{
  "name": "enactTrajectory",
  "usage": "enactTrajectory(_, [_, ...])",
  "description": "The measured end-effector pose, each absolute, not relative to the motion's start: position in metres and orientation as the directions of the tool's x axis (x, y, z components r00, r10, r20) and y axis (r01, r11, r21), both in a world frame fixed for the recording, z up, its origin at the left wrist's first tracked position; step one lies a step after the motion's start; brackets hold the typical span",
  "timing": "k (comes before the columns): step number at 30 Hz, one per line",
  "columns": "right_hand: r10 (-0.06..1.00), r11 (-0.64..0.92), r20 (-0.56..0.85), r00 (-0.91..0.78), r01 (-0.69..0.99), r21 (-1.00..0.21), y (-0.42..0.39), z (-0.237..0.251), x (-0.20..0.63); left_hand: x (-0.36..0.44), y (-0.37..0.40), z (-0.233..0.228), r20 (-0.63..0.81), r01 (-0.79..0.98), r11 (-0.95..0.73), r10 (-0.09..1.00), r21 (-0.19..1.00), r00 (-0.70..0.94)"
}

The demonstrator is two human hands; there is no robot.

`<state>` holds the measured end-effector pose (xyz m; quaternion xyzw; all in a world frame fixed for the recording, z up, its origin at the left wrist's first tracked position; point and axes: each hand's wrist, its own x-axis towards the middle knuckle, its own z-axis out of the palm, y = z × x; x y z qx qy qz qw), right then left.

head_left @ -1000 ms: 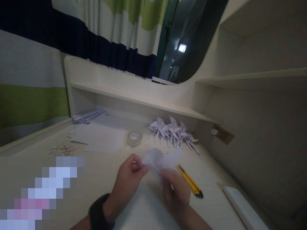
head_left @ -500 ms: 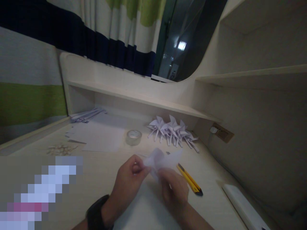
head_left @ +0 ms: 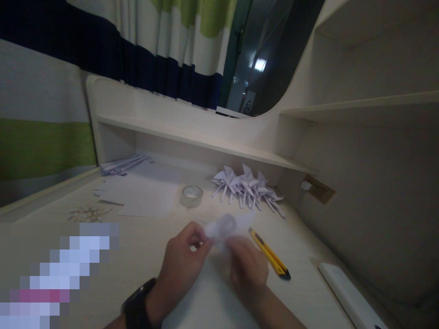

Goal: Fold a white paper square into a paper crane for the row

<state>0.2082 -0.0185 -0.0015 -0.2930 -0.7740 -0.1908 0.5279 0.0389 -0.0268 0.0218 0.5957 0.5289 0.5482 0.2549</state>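
Head view: left hand (head_left: 181,265) w/ black wristband and right hand (head_left: 248,269) both pinch a small curled piece of white paper (head_left: 224,227) between them, above the near-middle of the pale wooden desktop (head_left: 144,256). Paper is motion-blurred, so its exact fold can't be told; fingertips partly hidden behind it. A white sheet (head_left: 209,297) lies under the wrists, cut off by the frame bottom. Yellow-black utility knife (head_left: 269,254) lies just right of the right hand. Clear tape roll (head_left: 191,196) sits mid-desk; pile of white folded paper pinwheels (head_left: 247,187) twd the back right corner, under the shelf. Loose white sheets (head_left: 144,192) back left. Near-left corner is pixelated. White flat object (head_left: 346,297) at the right edge is cut off.
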Motion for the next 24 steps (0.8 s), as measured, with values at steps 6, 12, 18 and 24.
enactTrajectory(6, [0.175, 0.720, 0.920, -0.350, 0.683, 0.123, -0.0196, -0.0029, 0.2105, 0.0398, -0.0271, 0.0221, 0.414, 0.404, -0.319, 0.893, 0.857, -0.173])
enactTrajectory(12, [0.135, 0.668, 0.867, -0.479, 0.691, 0.278, -0.0254, 0.0029, 0.2133, 0.0402, -0.0285, 0.0198, 0.420, 0.463, -0.312, 0.895, 0.830, -0.149])
enactTrajectory(18, [0.126, 0.642, 0.852, -0.509, 0.697, 0.321, -0.0260, 0.0007, 0.2135, 0.0397, -0.0297, 0.0188, 0.431, 0.493, -0.321, 0.894, 0.808, -0.125])
enactTrajectory(24, [0.096, 0.635, 0.820, -0.565, 0.669, 0.387, -0.0262, -0.0012, 0.2158, 0.0403, -0.0312, 0.0221, 0.405, 0.455, -0.312, 0.906, 0.834, -0.121])
